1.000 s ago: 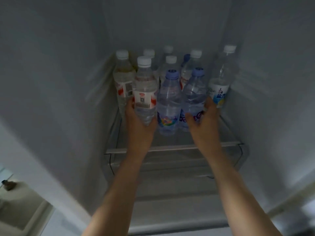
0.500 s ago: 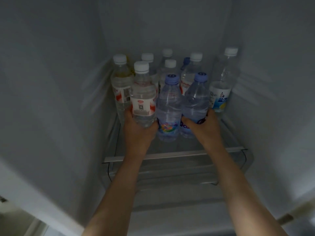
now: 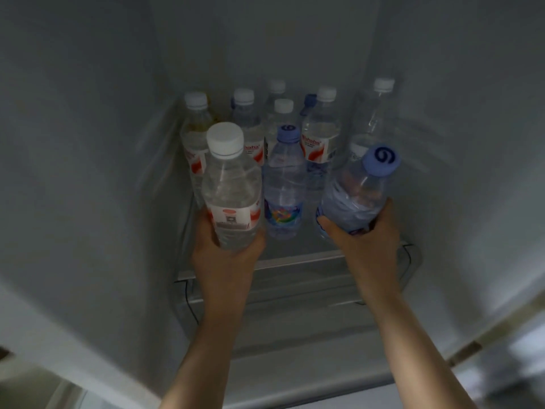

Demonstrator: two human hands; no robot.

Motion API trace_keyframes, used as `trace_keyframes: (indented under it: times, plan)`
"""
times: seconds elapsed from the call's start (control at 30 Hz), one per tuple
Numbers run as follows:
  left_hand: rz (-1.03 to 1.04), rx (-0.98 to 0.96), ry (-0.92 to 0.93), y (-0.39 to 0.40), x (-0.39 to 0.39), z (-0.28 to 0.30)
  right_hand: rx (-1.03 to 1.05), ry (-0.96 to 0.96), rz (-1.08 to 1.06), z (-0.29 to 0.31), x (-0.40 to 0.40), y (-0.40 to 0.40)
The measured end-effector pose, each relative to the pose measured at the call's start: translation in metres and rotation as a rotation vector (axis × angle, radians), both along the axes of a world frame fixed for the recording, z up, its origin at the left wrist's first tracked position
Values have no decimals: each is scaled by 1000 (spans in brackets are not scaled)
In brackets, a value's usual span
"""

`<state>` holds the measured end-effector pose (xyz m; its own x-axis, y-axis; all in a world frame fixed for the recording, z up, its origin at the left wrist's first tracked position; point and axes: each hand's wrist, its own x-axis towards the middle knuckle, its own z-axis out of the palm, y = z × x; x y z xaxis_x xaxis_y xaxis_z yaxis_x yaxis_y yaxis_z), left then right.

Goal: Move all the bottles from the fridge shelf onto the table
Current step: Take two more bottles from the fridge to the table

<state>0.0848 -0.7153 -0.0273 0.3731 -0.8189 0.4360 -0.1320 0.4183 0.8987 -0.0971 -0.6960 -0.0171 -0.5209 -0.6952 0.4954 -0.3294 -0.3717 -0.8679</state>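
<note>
My left hand (image 3: 227,258) grips the base of a clear bottle with a white cap and red-and-white label (image 3: 231,190), lifted off the fridge shelf (image 3: 298,259). My right hand (image 3: 365,246) holds a blue-tinted bottle with a blue cap (image 3: 356,196), tilted toward me and raised above the shelf. Between them a second blue-capped bottle (image 3: 284,184) stands upright on the shelf. Behind it stand several more bottles, among them a red-labelled one (image 3: 321,134), a tall one (image 3: 373,119) at the right wall, and one (image 3: 196,134) at the left wall.
White fridge walls close in on both sides: left wall (image 3: 88,172), right wall (image 3: 472,172). Below the shelf lies a clear drawer front (image 3: 295,293) and a lower ledge (image 3: 295,379). Blurred room floor shows at the bottom right corner.
Both hands have lifted their bottles off the shelf and drawn them toward me; the right bottle now tilts. The middle blue-capped bottle stayed in place.
</note>
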Motion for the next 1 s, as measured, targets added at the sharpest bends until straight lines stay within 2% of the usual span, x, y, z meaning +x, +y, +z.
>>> trace_keyframes:
  times: [0.2,0.3,0.4,0.6,0.8,0.9,1.0]
  plan:
    - [-112,-53,-18,32,4,11,-28,-23,-79,11,22,54]
    - [-225,15,-29,55,11,6,-4,-43,-122,0,36,85]
    - [-346,122,-99,86,21,-6,52,-78,-176,-17,52,123]
    - [-576,197,-272,140,40,-44,186,-121,-304,-54,89,208]
    - [-764,298,-489,189,45,-74,406,-47,-456,-89,107,288]
    - [-873,366,-591,219,37,-89,482,-186,-554,-102,110,334]
    - [-1004,448,-614,250,26,-100,538,-241,-636,-111,116,376]
